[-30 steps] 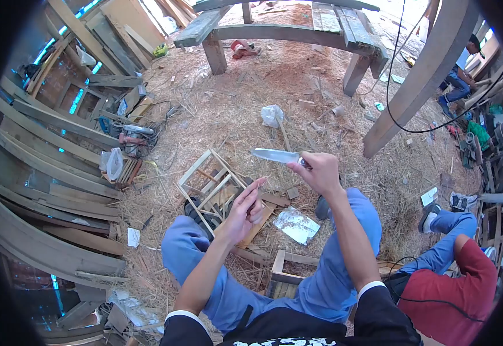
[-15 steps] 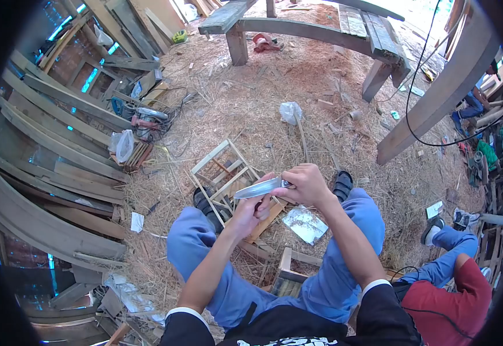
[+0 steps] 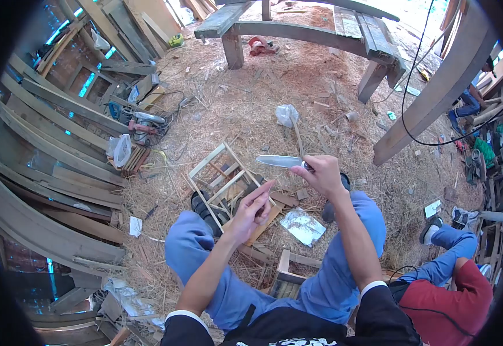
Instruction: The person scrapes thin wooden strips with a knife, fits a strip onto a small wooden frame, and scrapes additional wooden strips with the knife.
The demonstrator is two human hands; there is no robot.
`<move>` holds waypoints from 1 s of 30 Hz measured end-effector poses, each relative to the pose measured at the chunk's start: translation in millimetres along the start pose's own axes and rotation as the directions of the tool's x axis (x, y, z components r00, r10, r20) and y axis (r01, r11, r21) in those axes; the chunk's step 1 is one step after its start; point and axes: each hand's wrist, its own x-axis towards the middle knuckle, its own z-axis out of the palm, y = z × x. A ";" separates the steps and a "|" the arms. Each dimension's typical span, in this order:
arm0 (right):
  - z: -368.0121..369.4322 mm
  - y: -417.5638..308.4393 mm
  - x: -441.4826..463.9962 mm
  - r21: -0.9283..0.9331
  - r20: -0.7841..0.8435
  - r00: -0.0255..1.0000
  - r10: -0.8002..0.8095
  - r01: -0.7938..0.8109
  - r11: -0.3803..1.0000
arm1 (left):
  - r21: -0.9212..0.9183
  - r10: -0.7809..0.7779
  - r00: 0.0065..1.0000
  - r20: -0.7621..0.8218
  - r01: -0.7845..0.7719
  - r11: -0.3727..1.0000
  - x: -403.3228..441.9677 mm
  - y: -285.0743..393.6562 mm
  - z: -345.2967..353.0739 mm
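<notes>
My right hand (image 3: 323, 175) is wrapped round the handle of a knife (image 3: 280, 161), its wide blade pointing left. Lower and to the left, my left hand (image 3: 252, 212) pinches a thin sliver (image 3: 272, 184) that sticks up past the fingertips. Knife and left hand are apart. Beneath the left hand a small wooden frame (image 3: 215, 162) of light slats lies tilted on the ground, beside a flat wooden board (image 3: 261, 229). A white sheet (image 3: 302, 226) with debris on it lies between my knees.
A low wooden bench (image 3: 297, 30) stands ahead, with a slanted post (image 3: 436, 86) at its right. Long planks (image 3: 61, 167) are stacked on the left near power tools (image 3: 144, 128). A person in red (image 3: 447, 300) sits close on the right; another person (image 3: 470, 98) is further back.
Half a second ago the blade lay over my left hand; my right hand has since moved it up and away. The view has shifted slightly.
</notes>
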 end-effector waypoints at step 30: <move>24.0 -25.2 -4.8 0.125 0.115 0.961 -0.253 0.239 0.963 | -0.004 0.062 0.995 -0.082 -0.063 0.998 15.9 -16.8 -14.4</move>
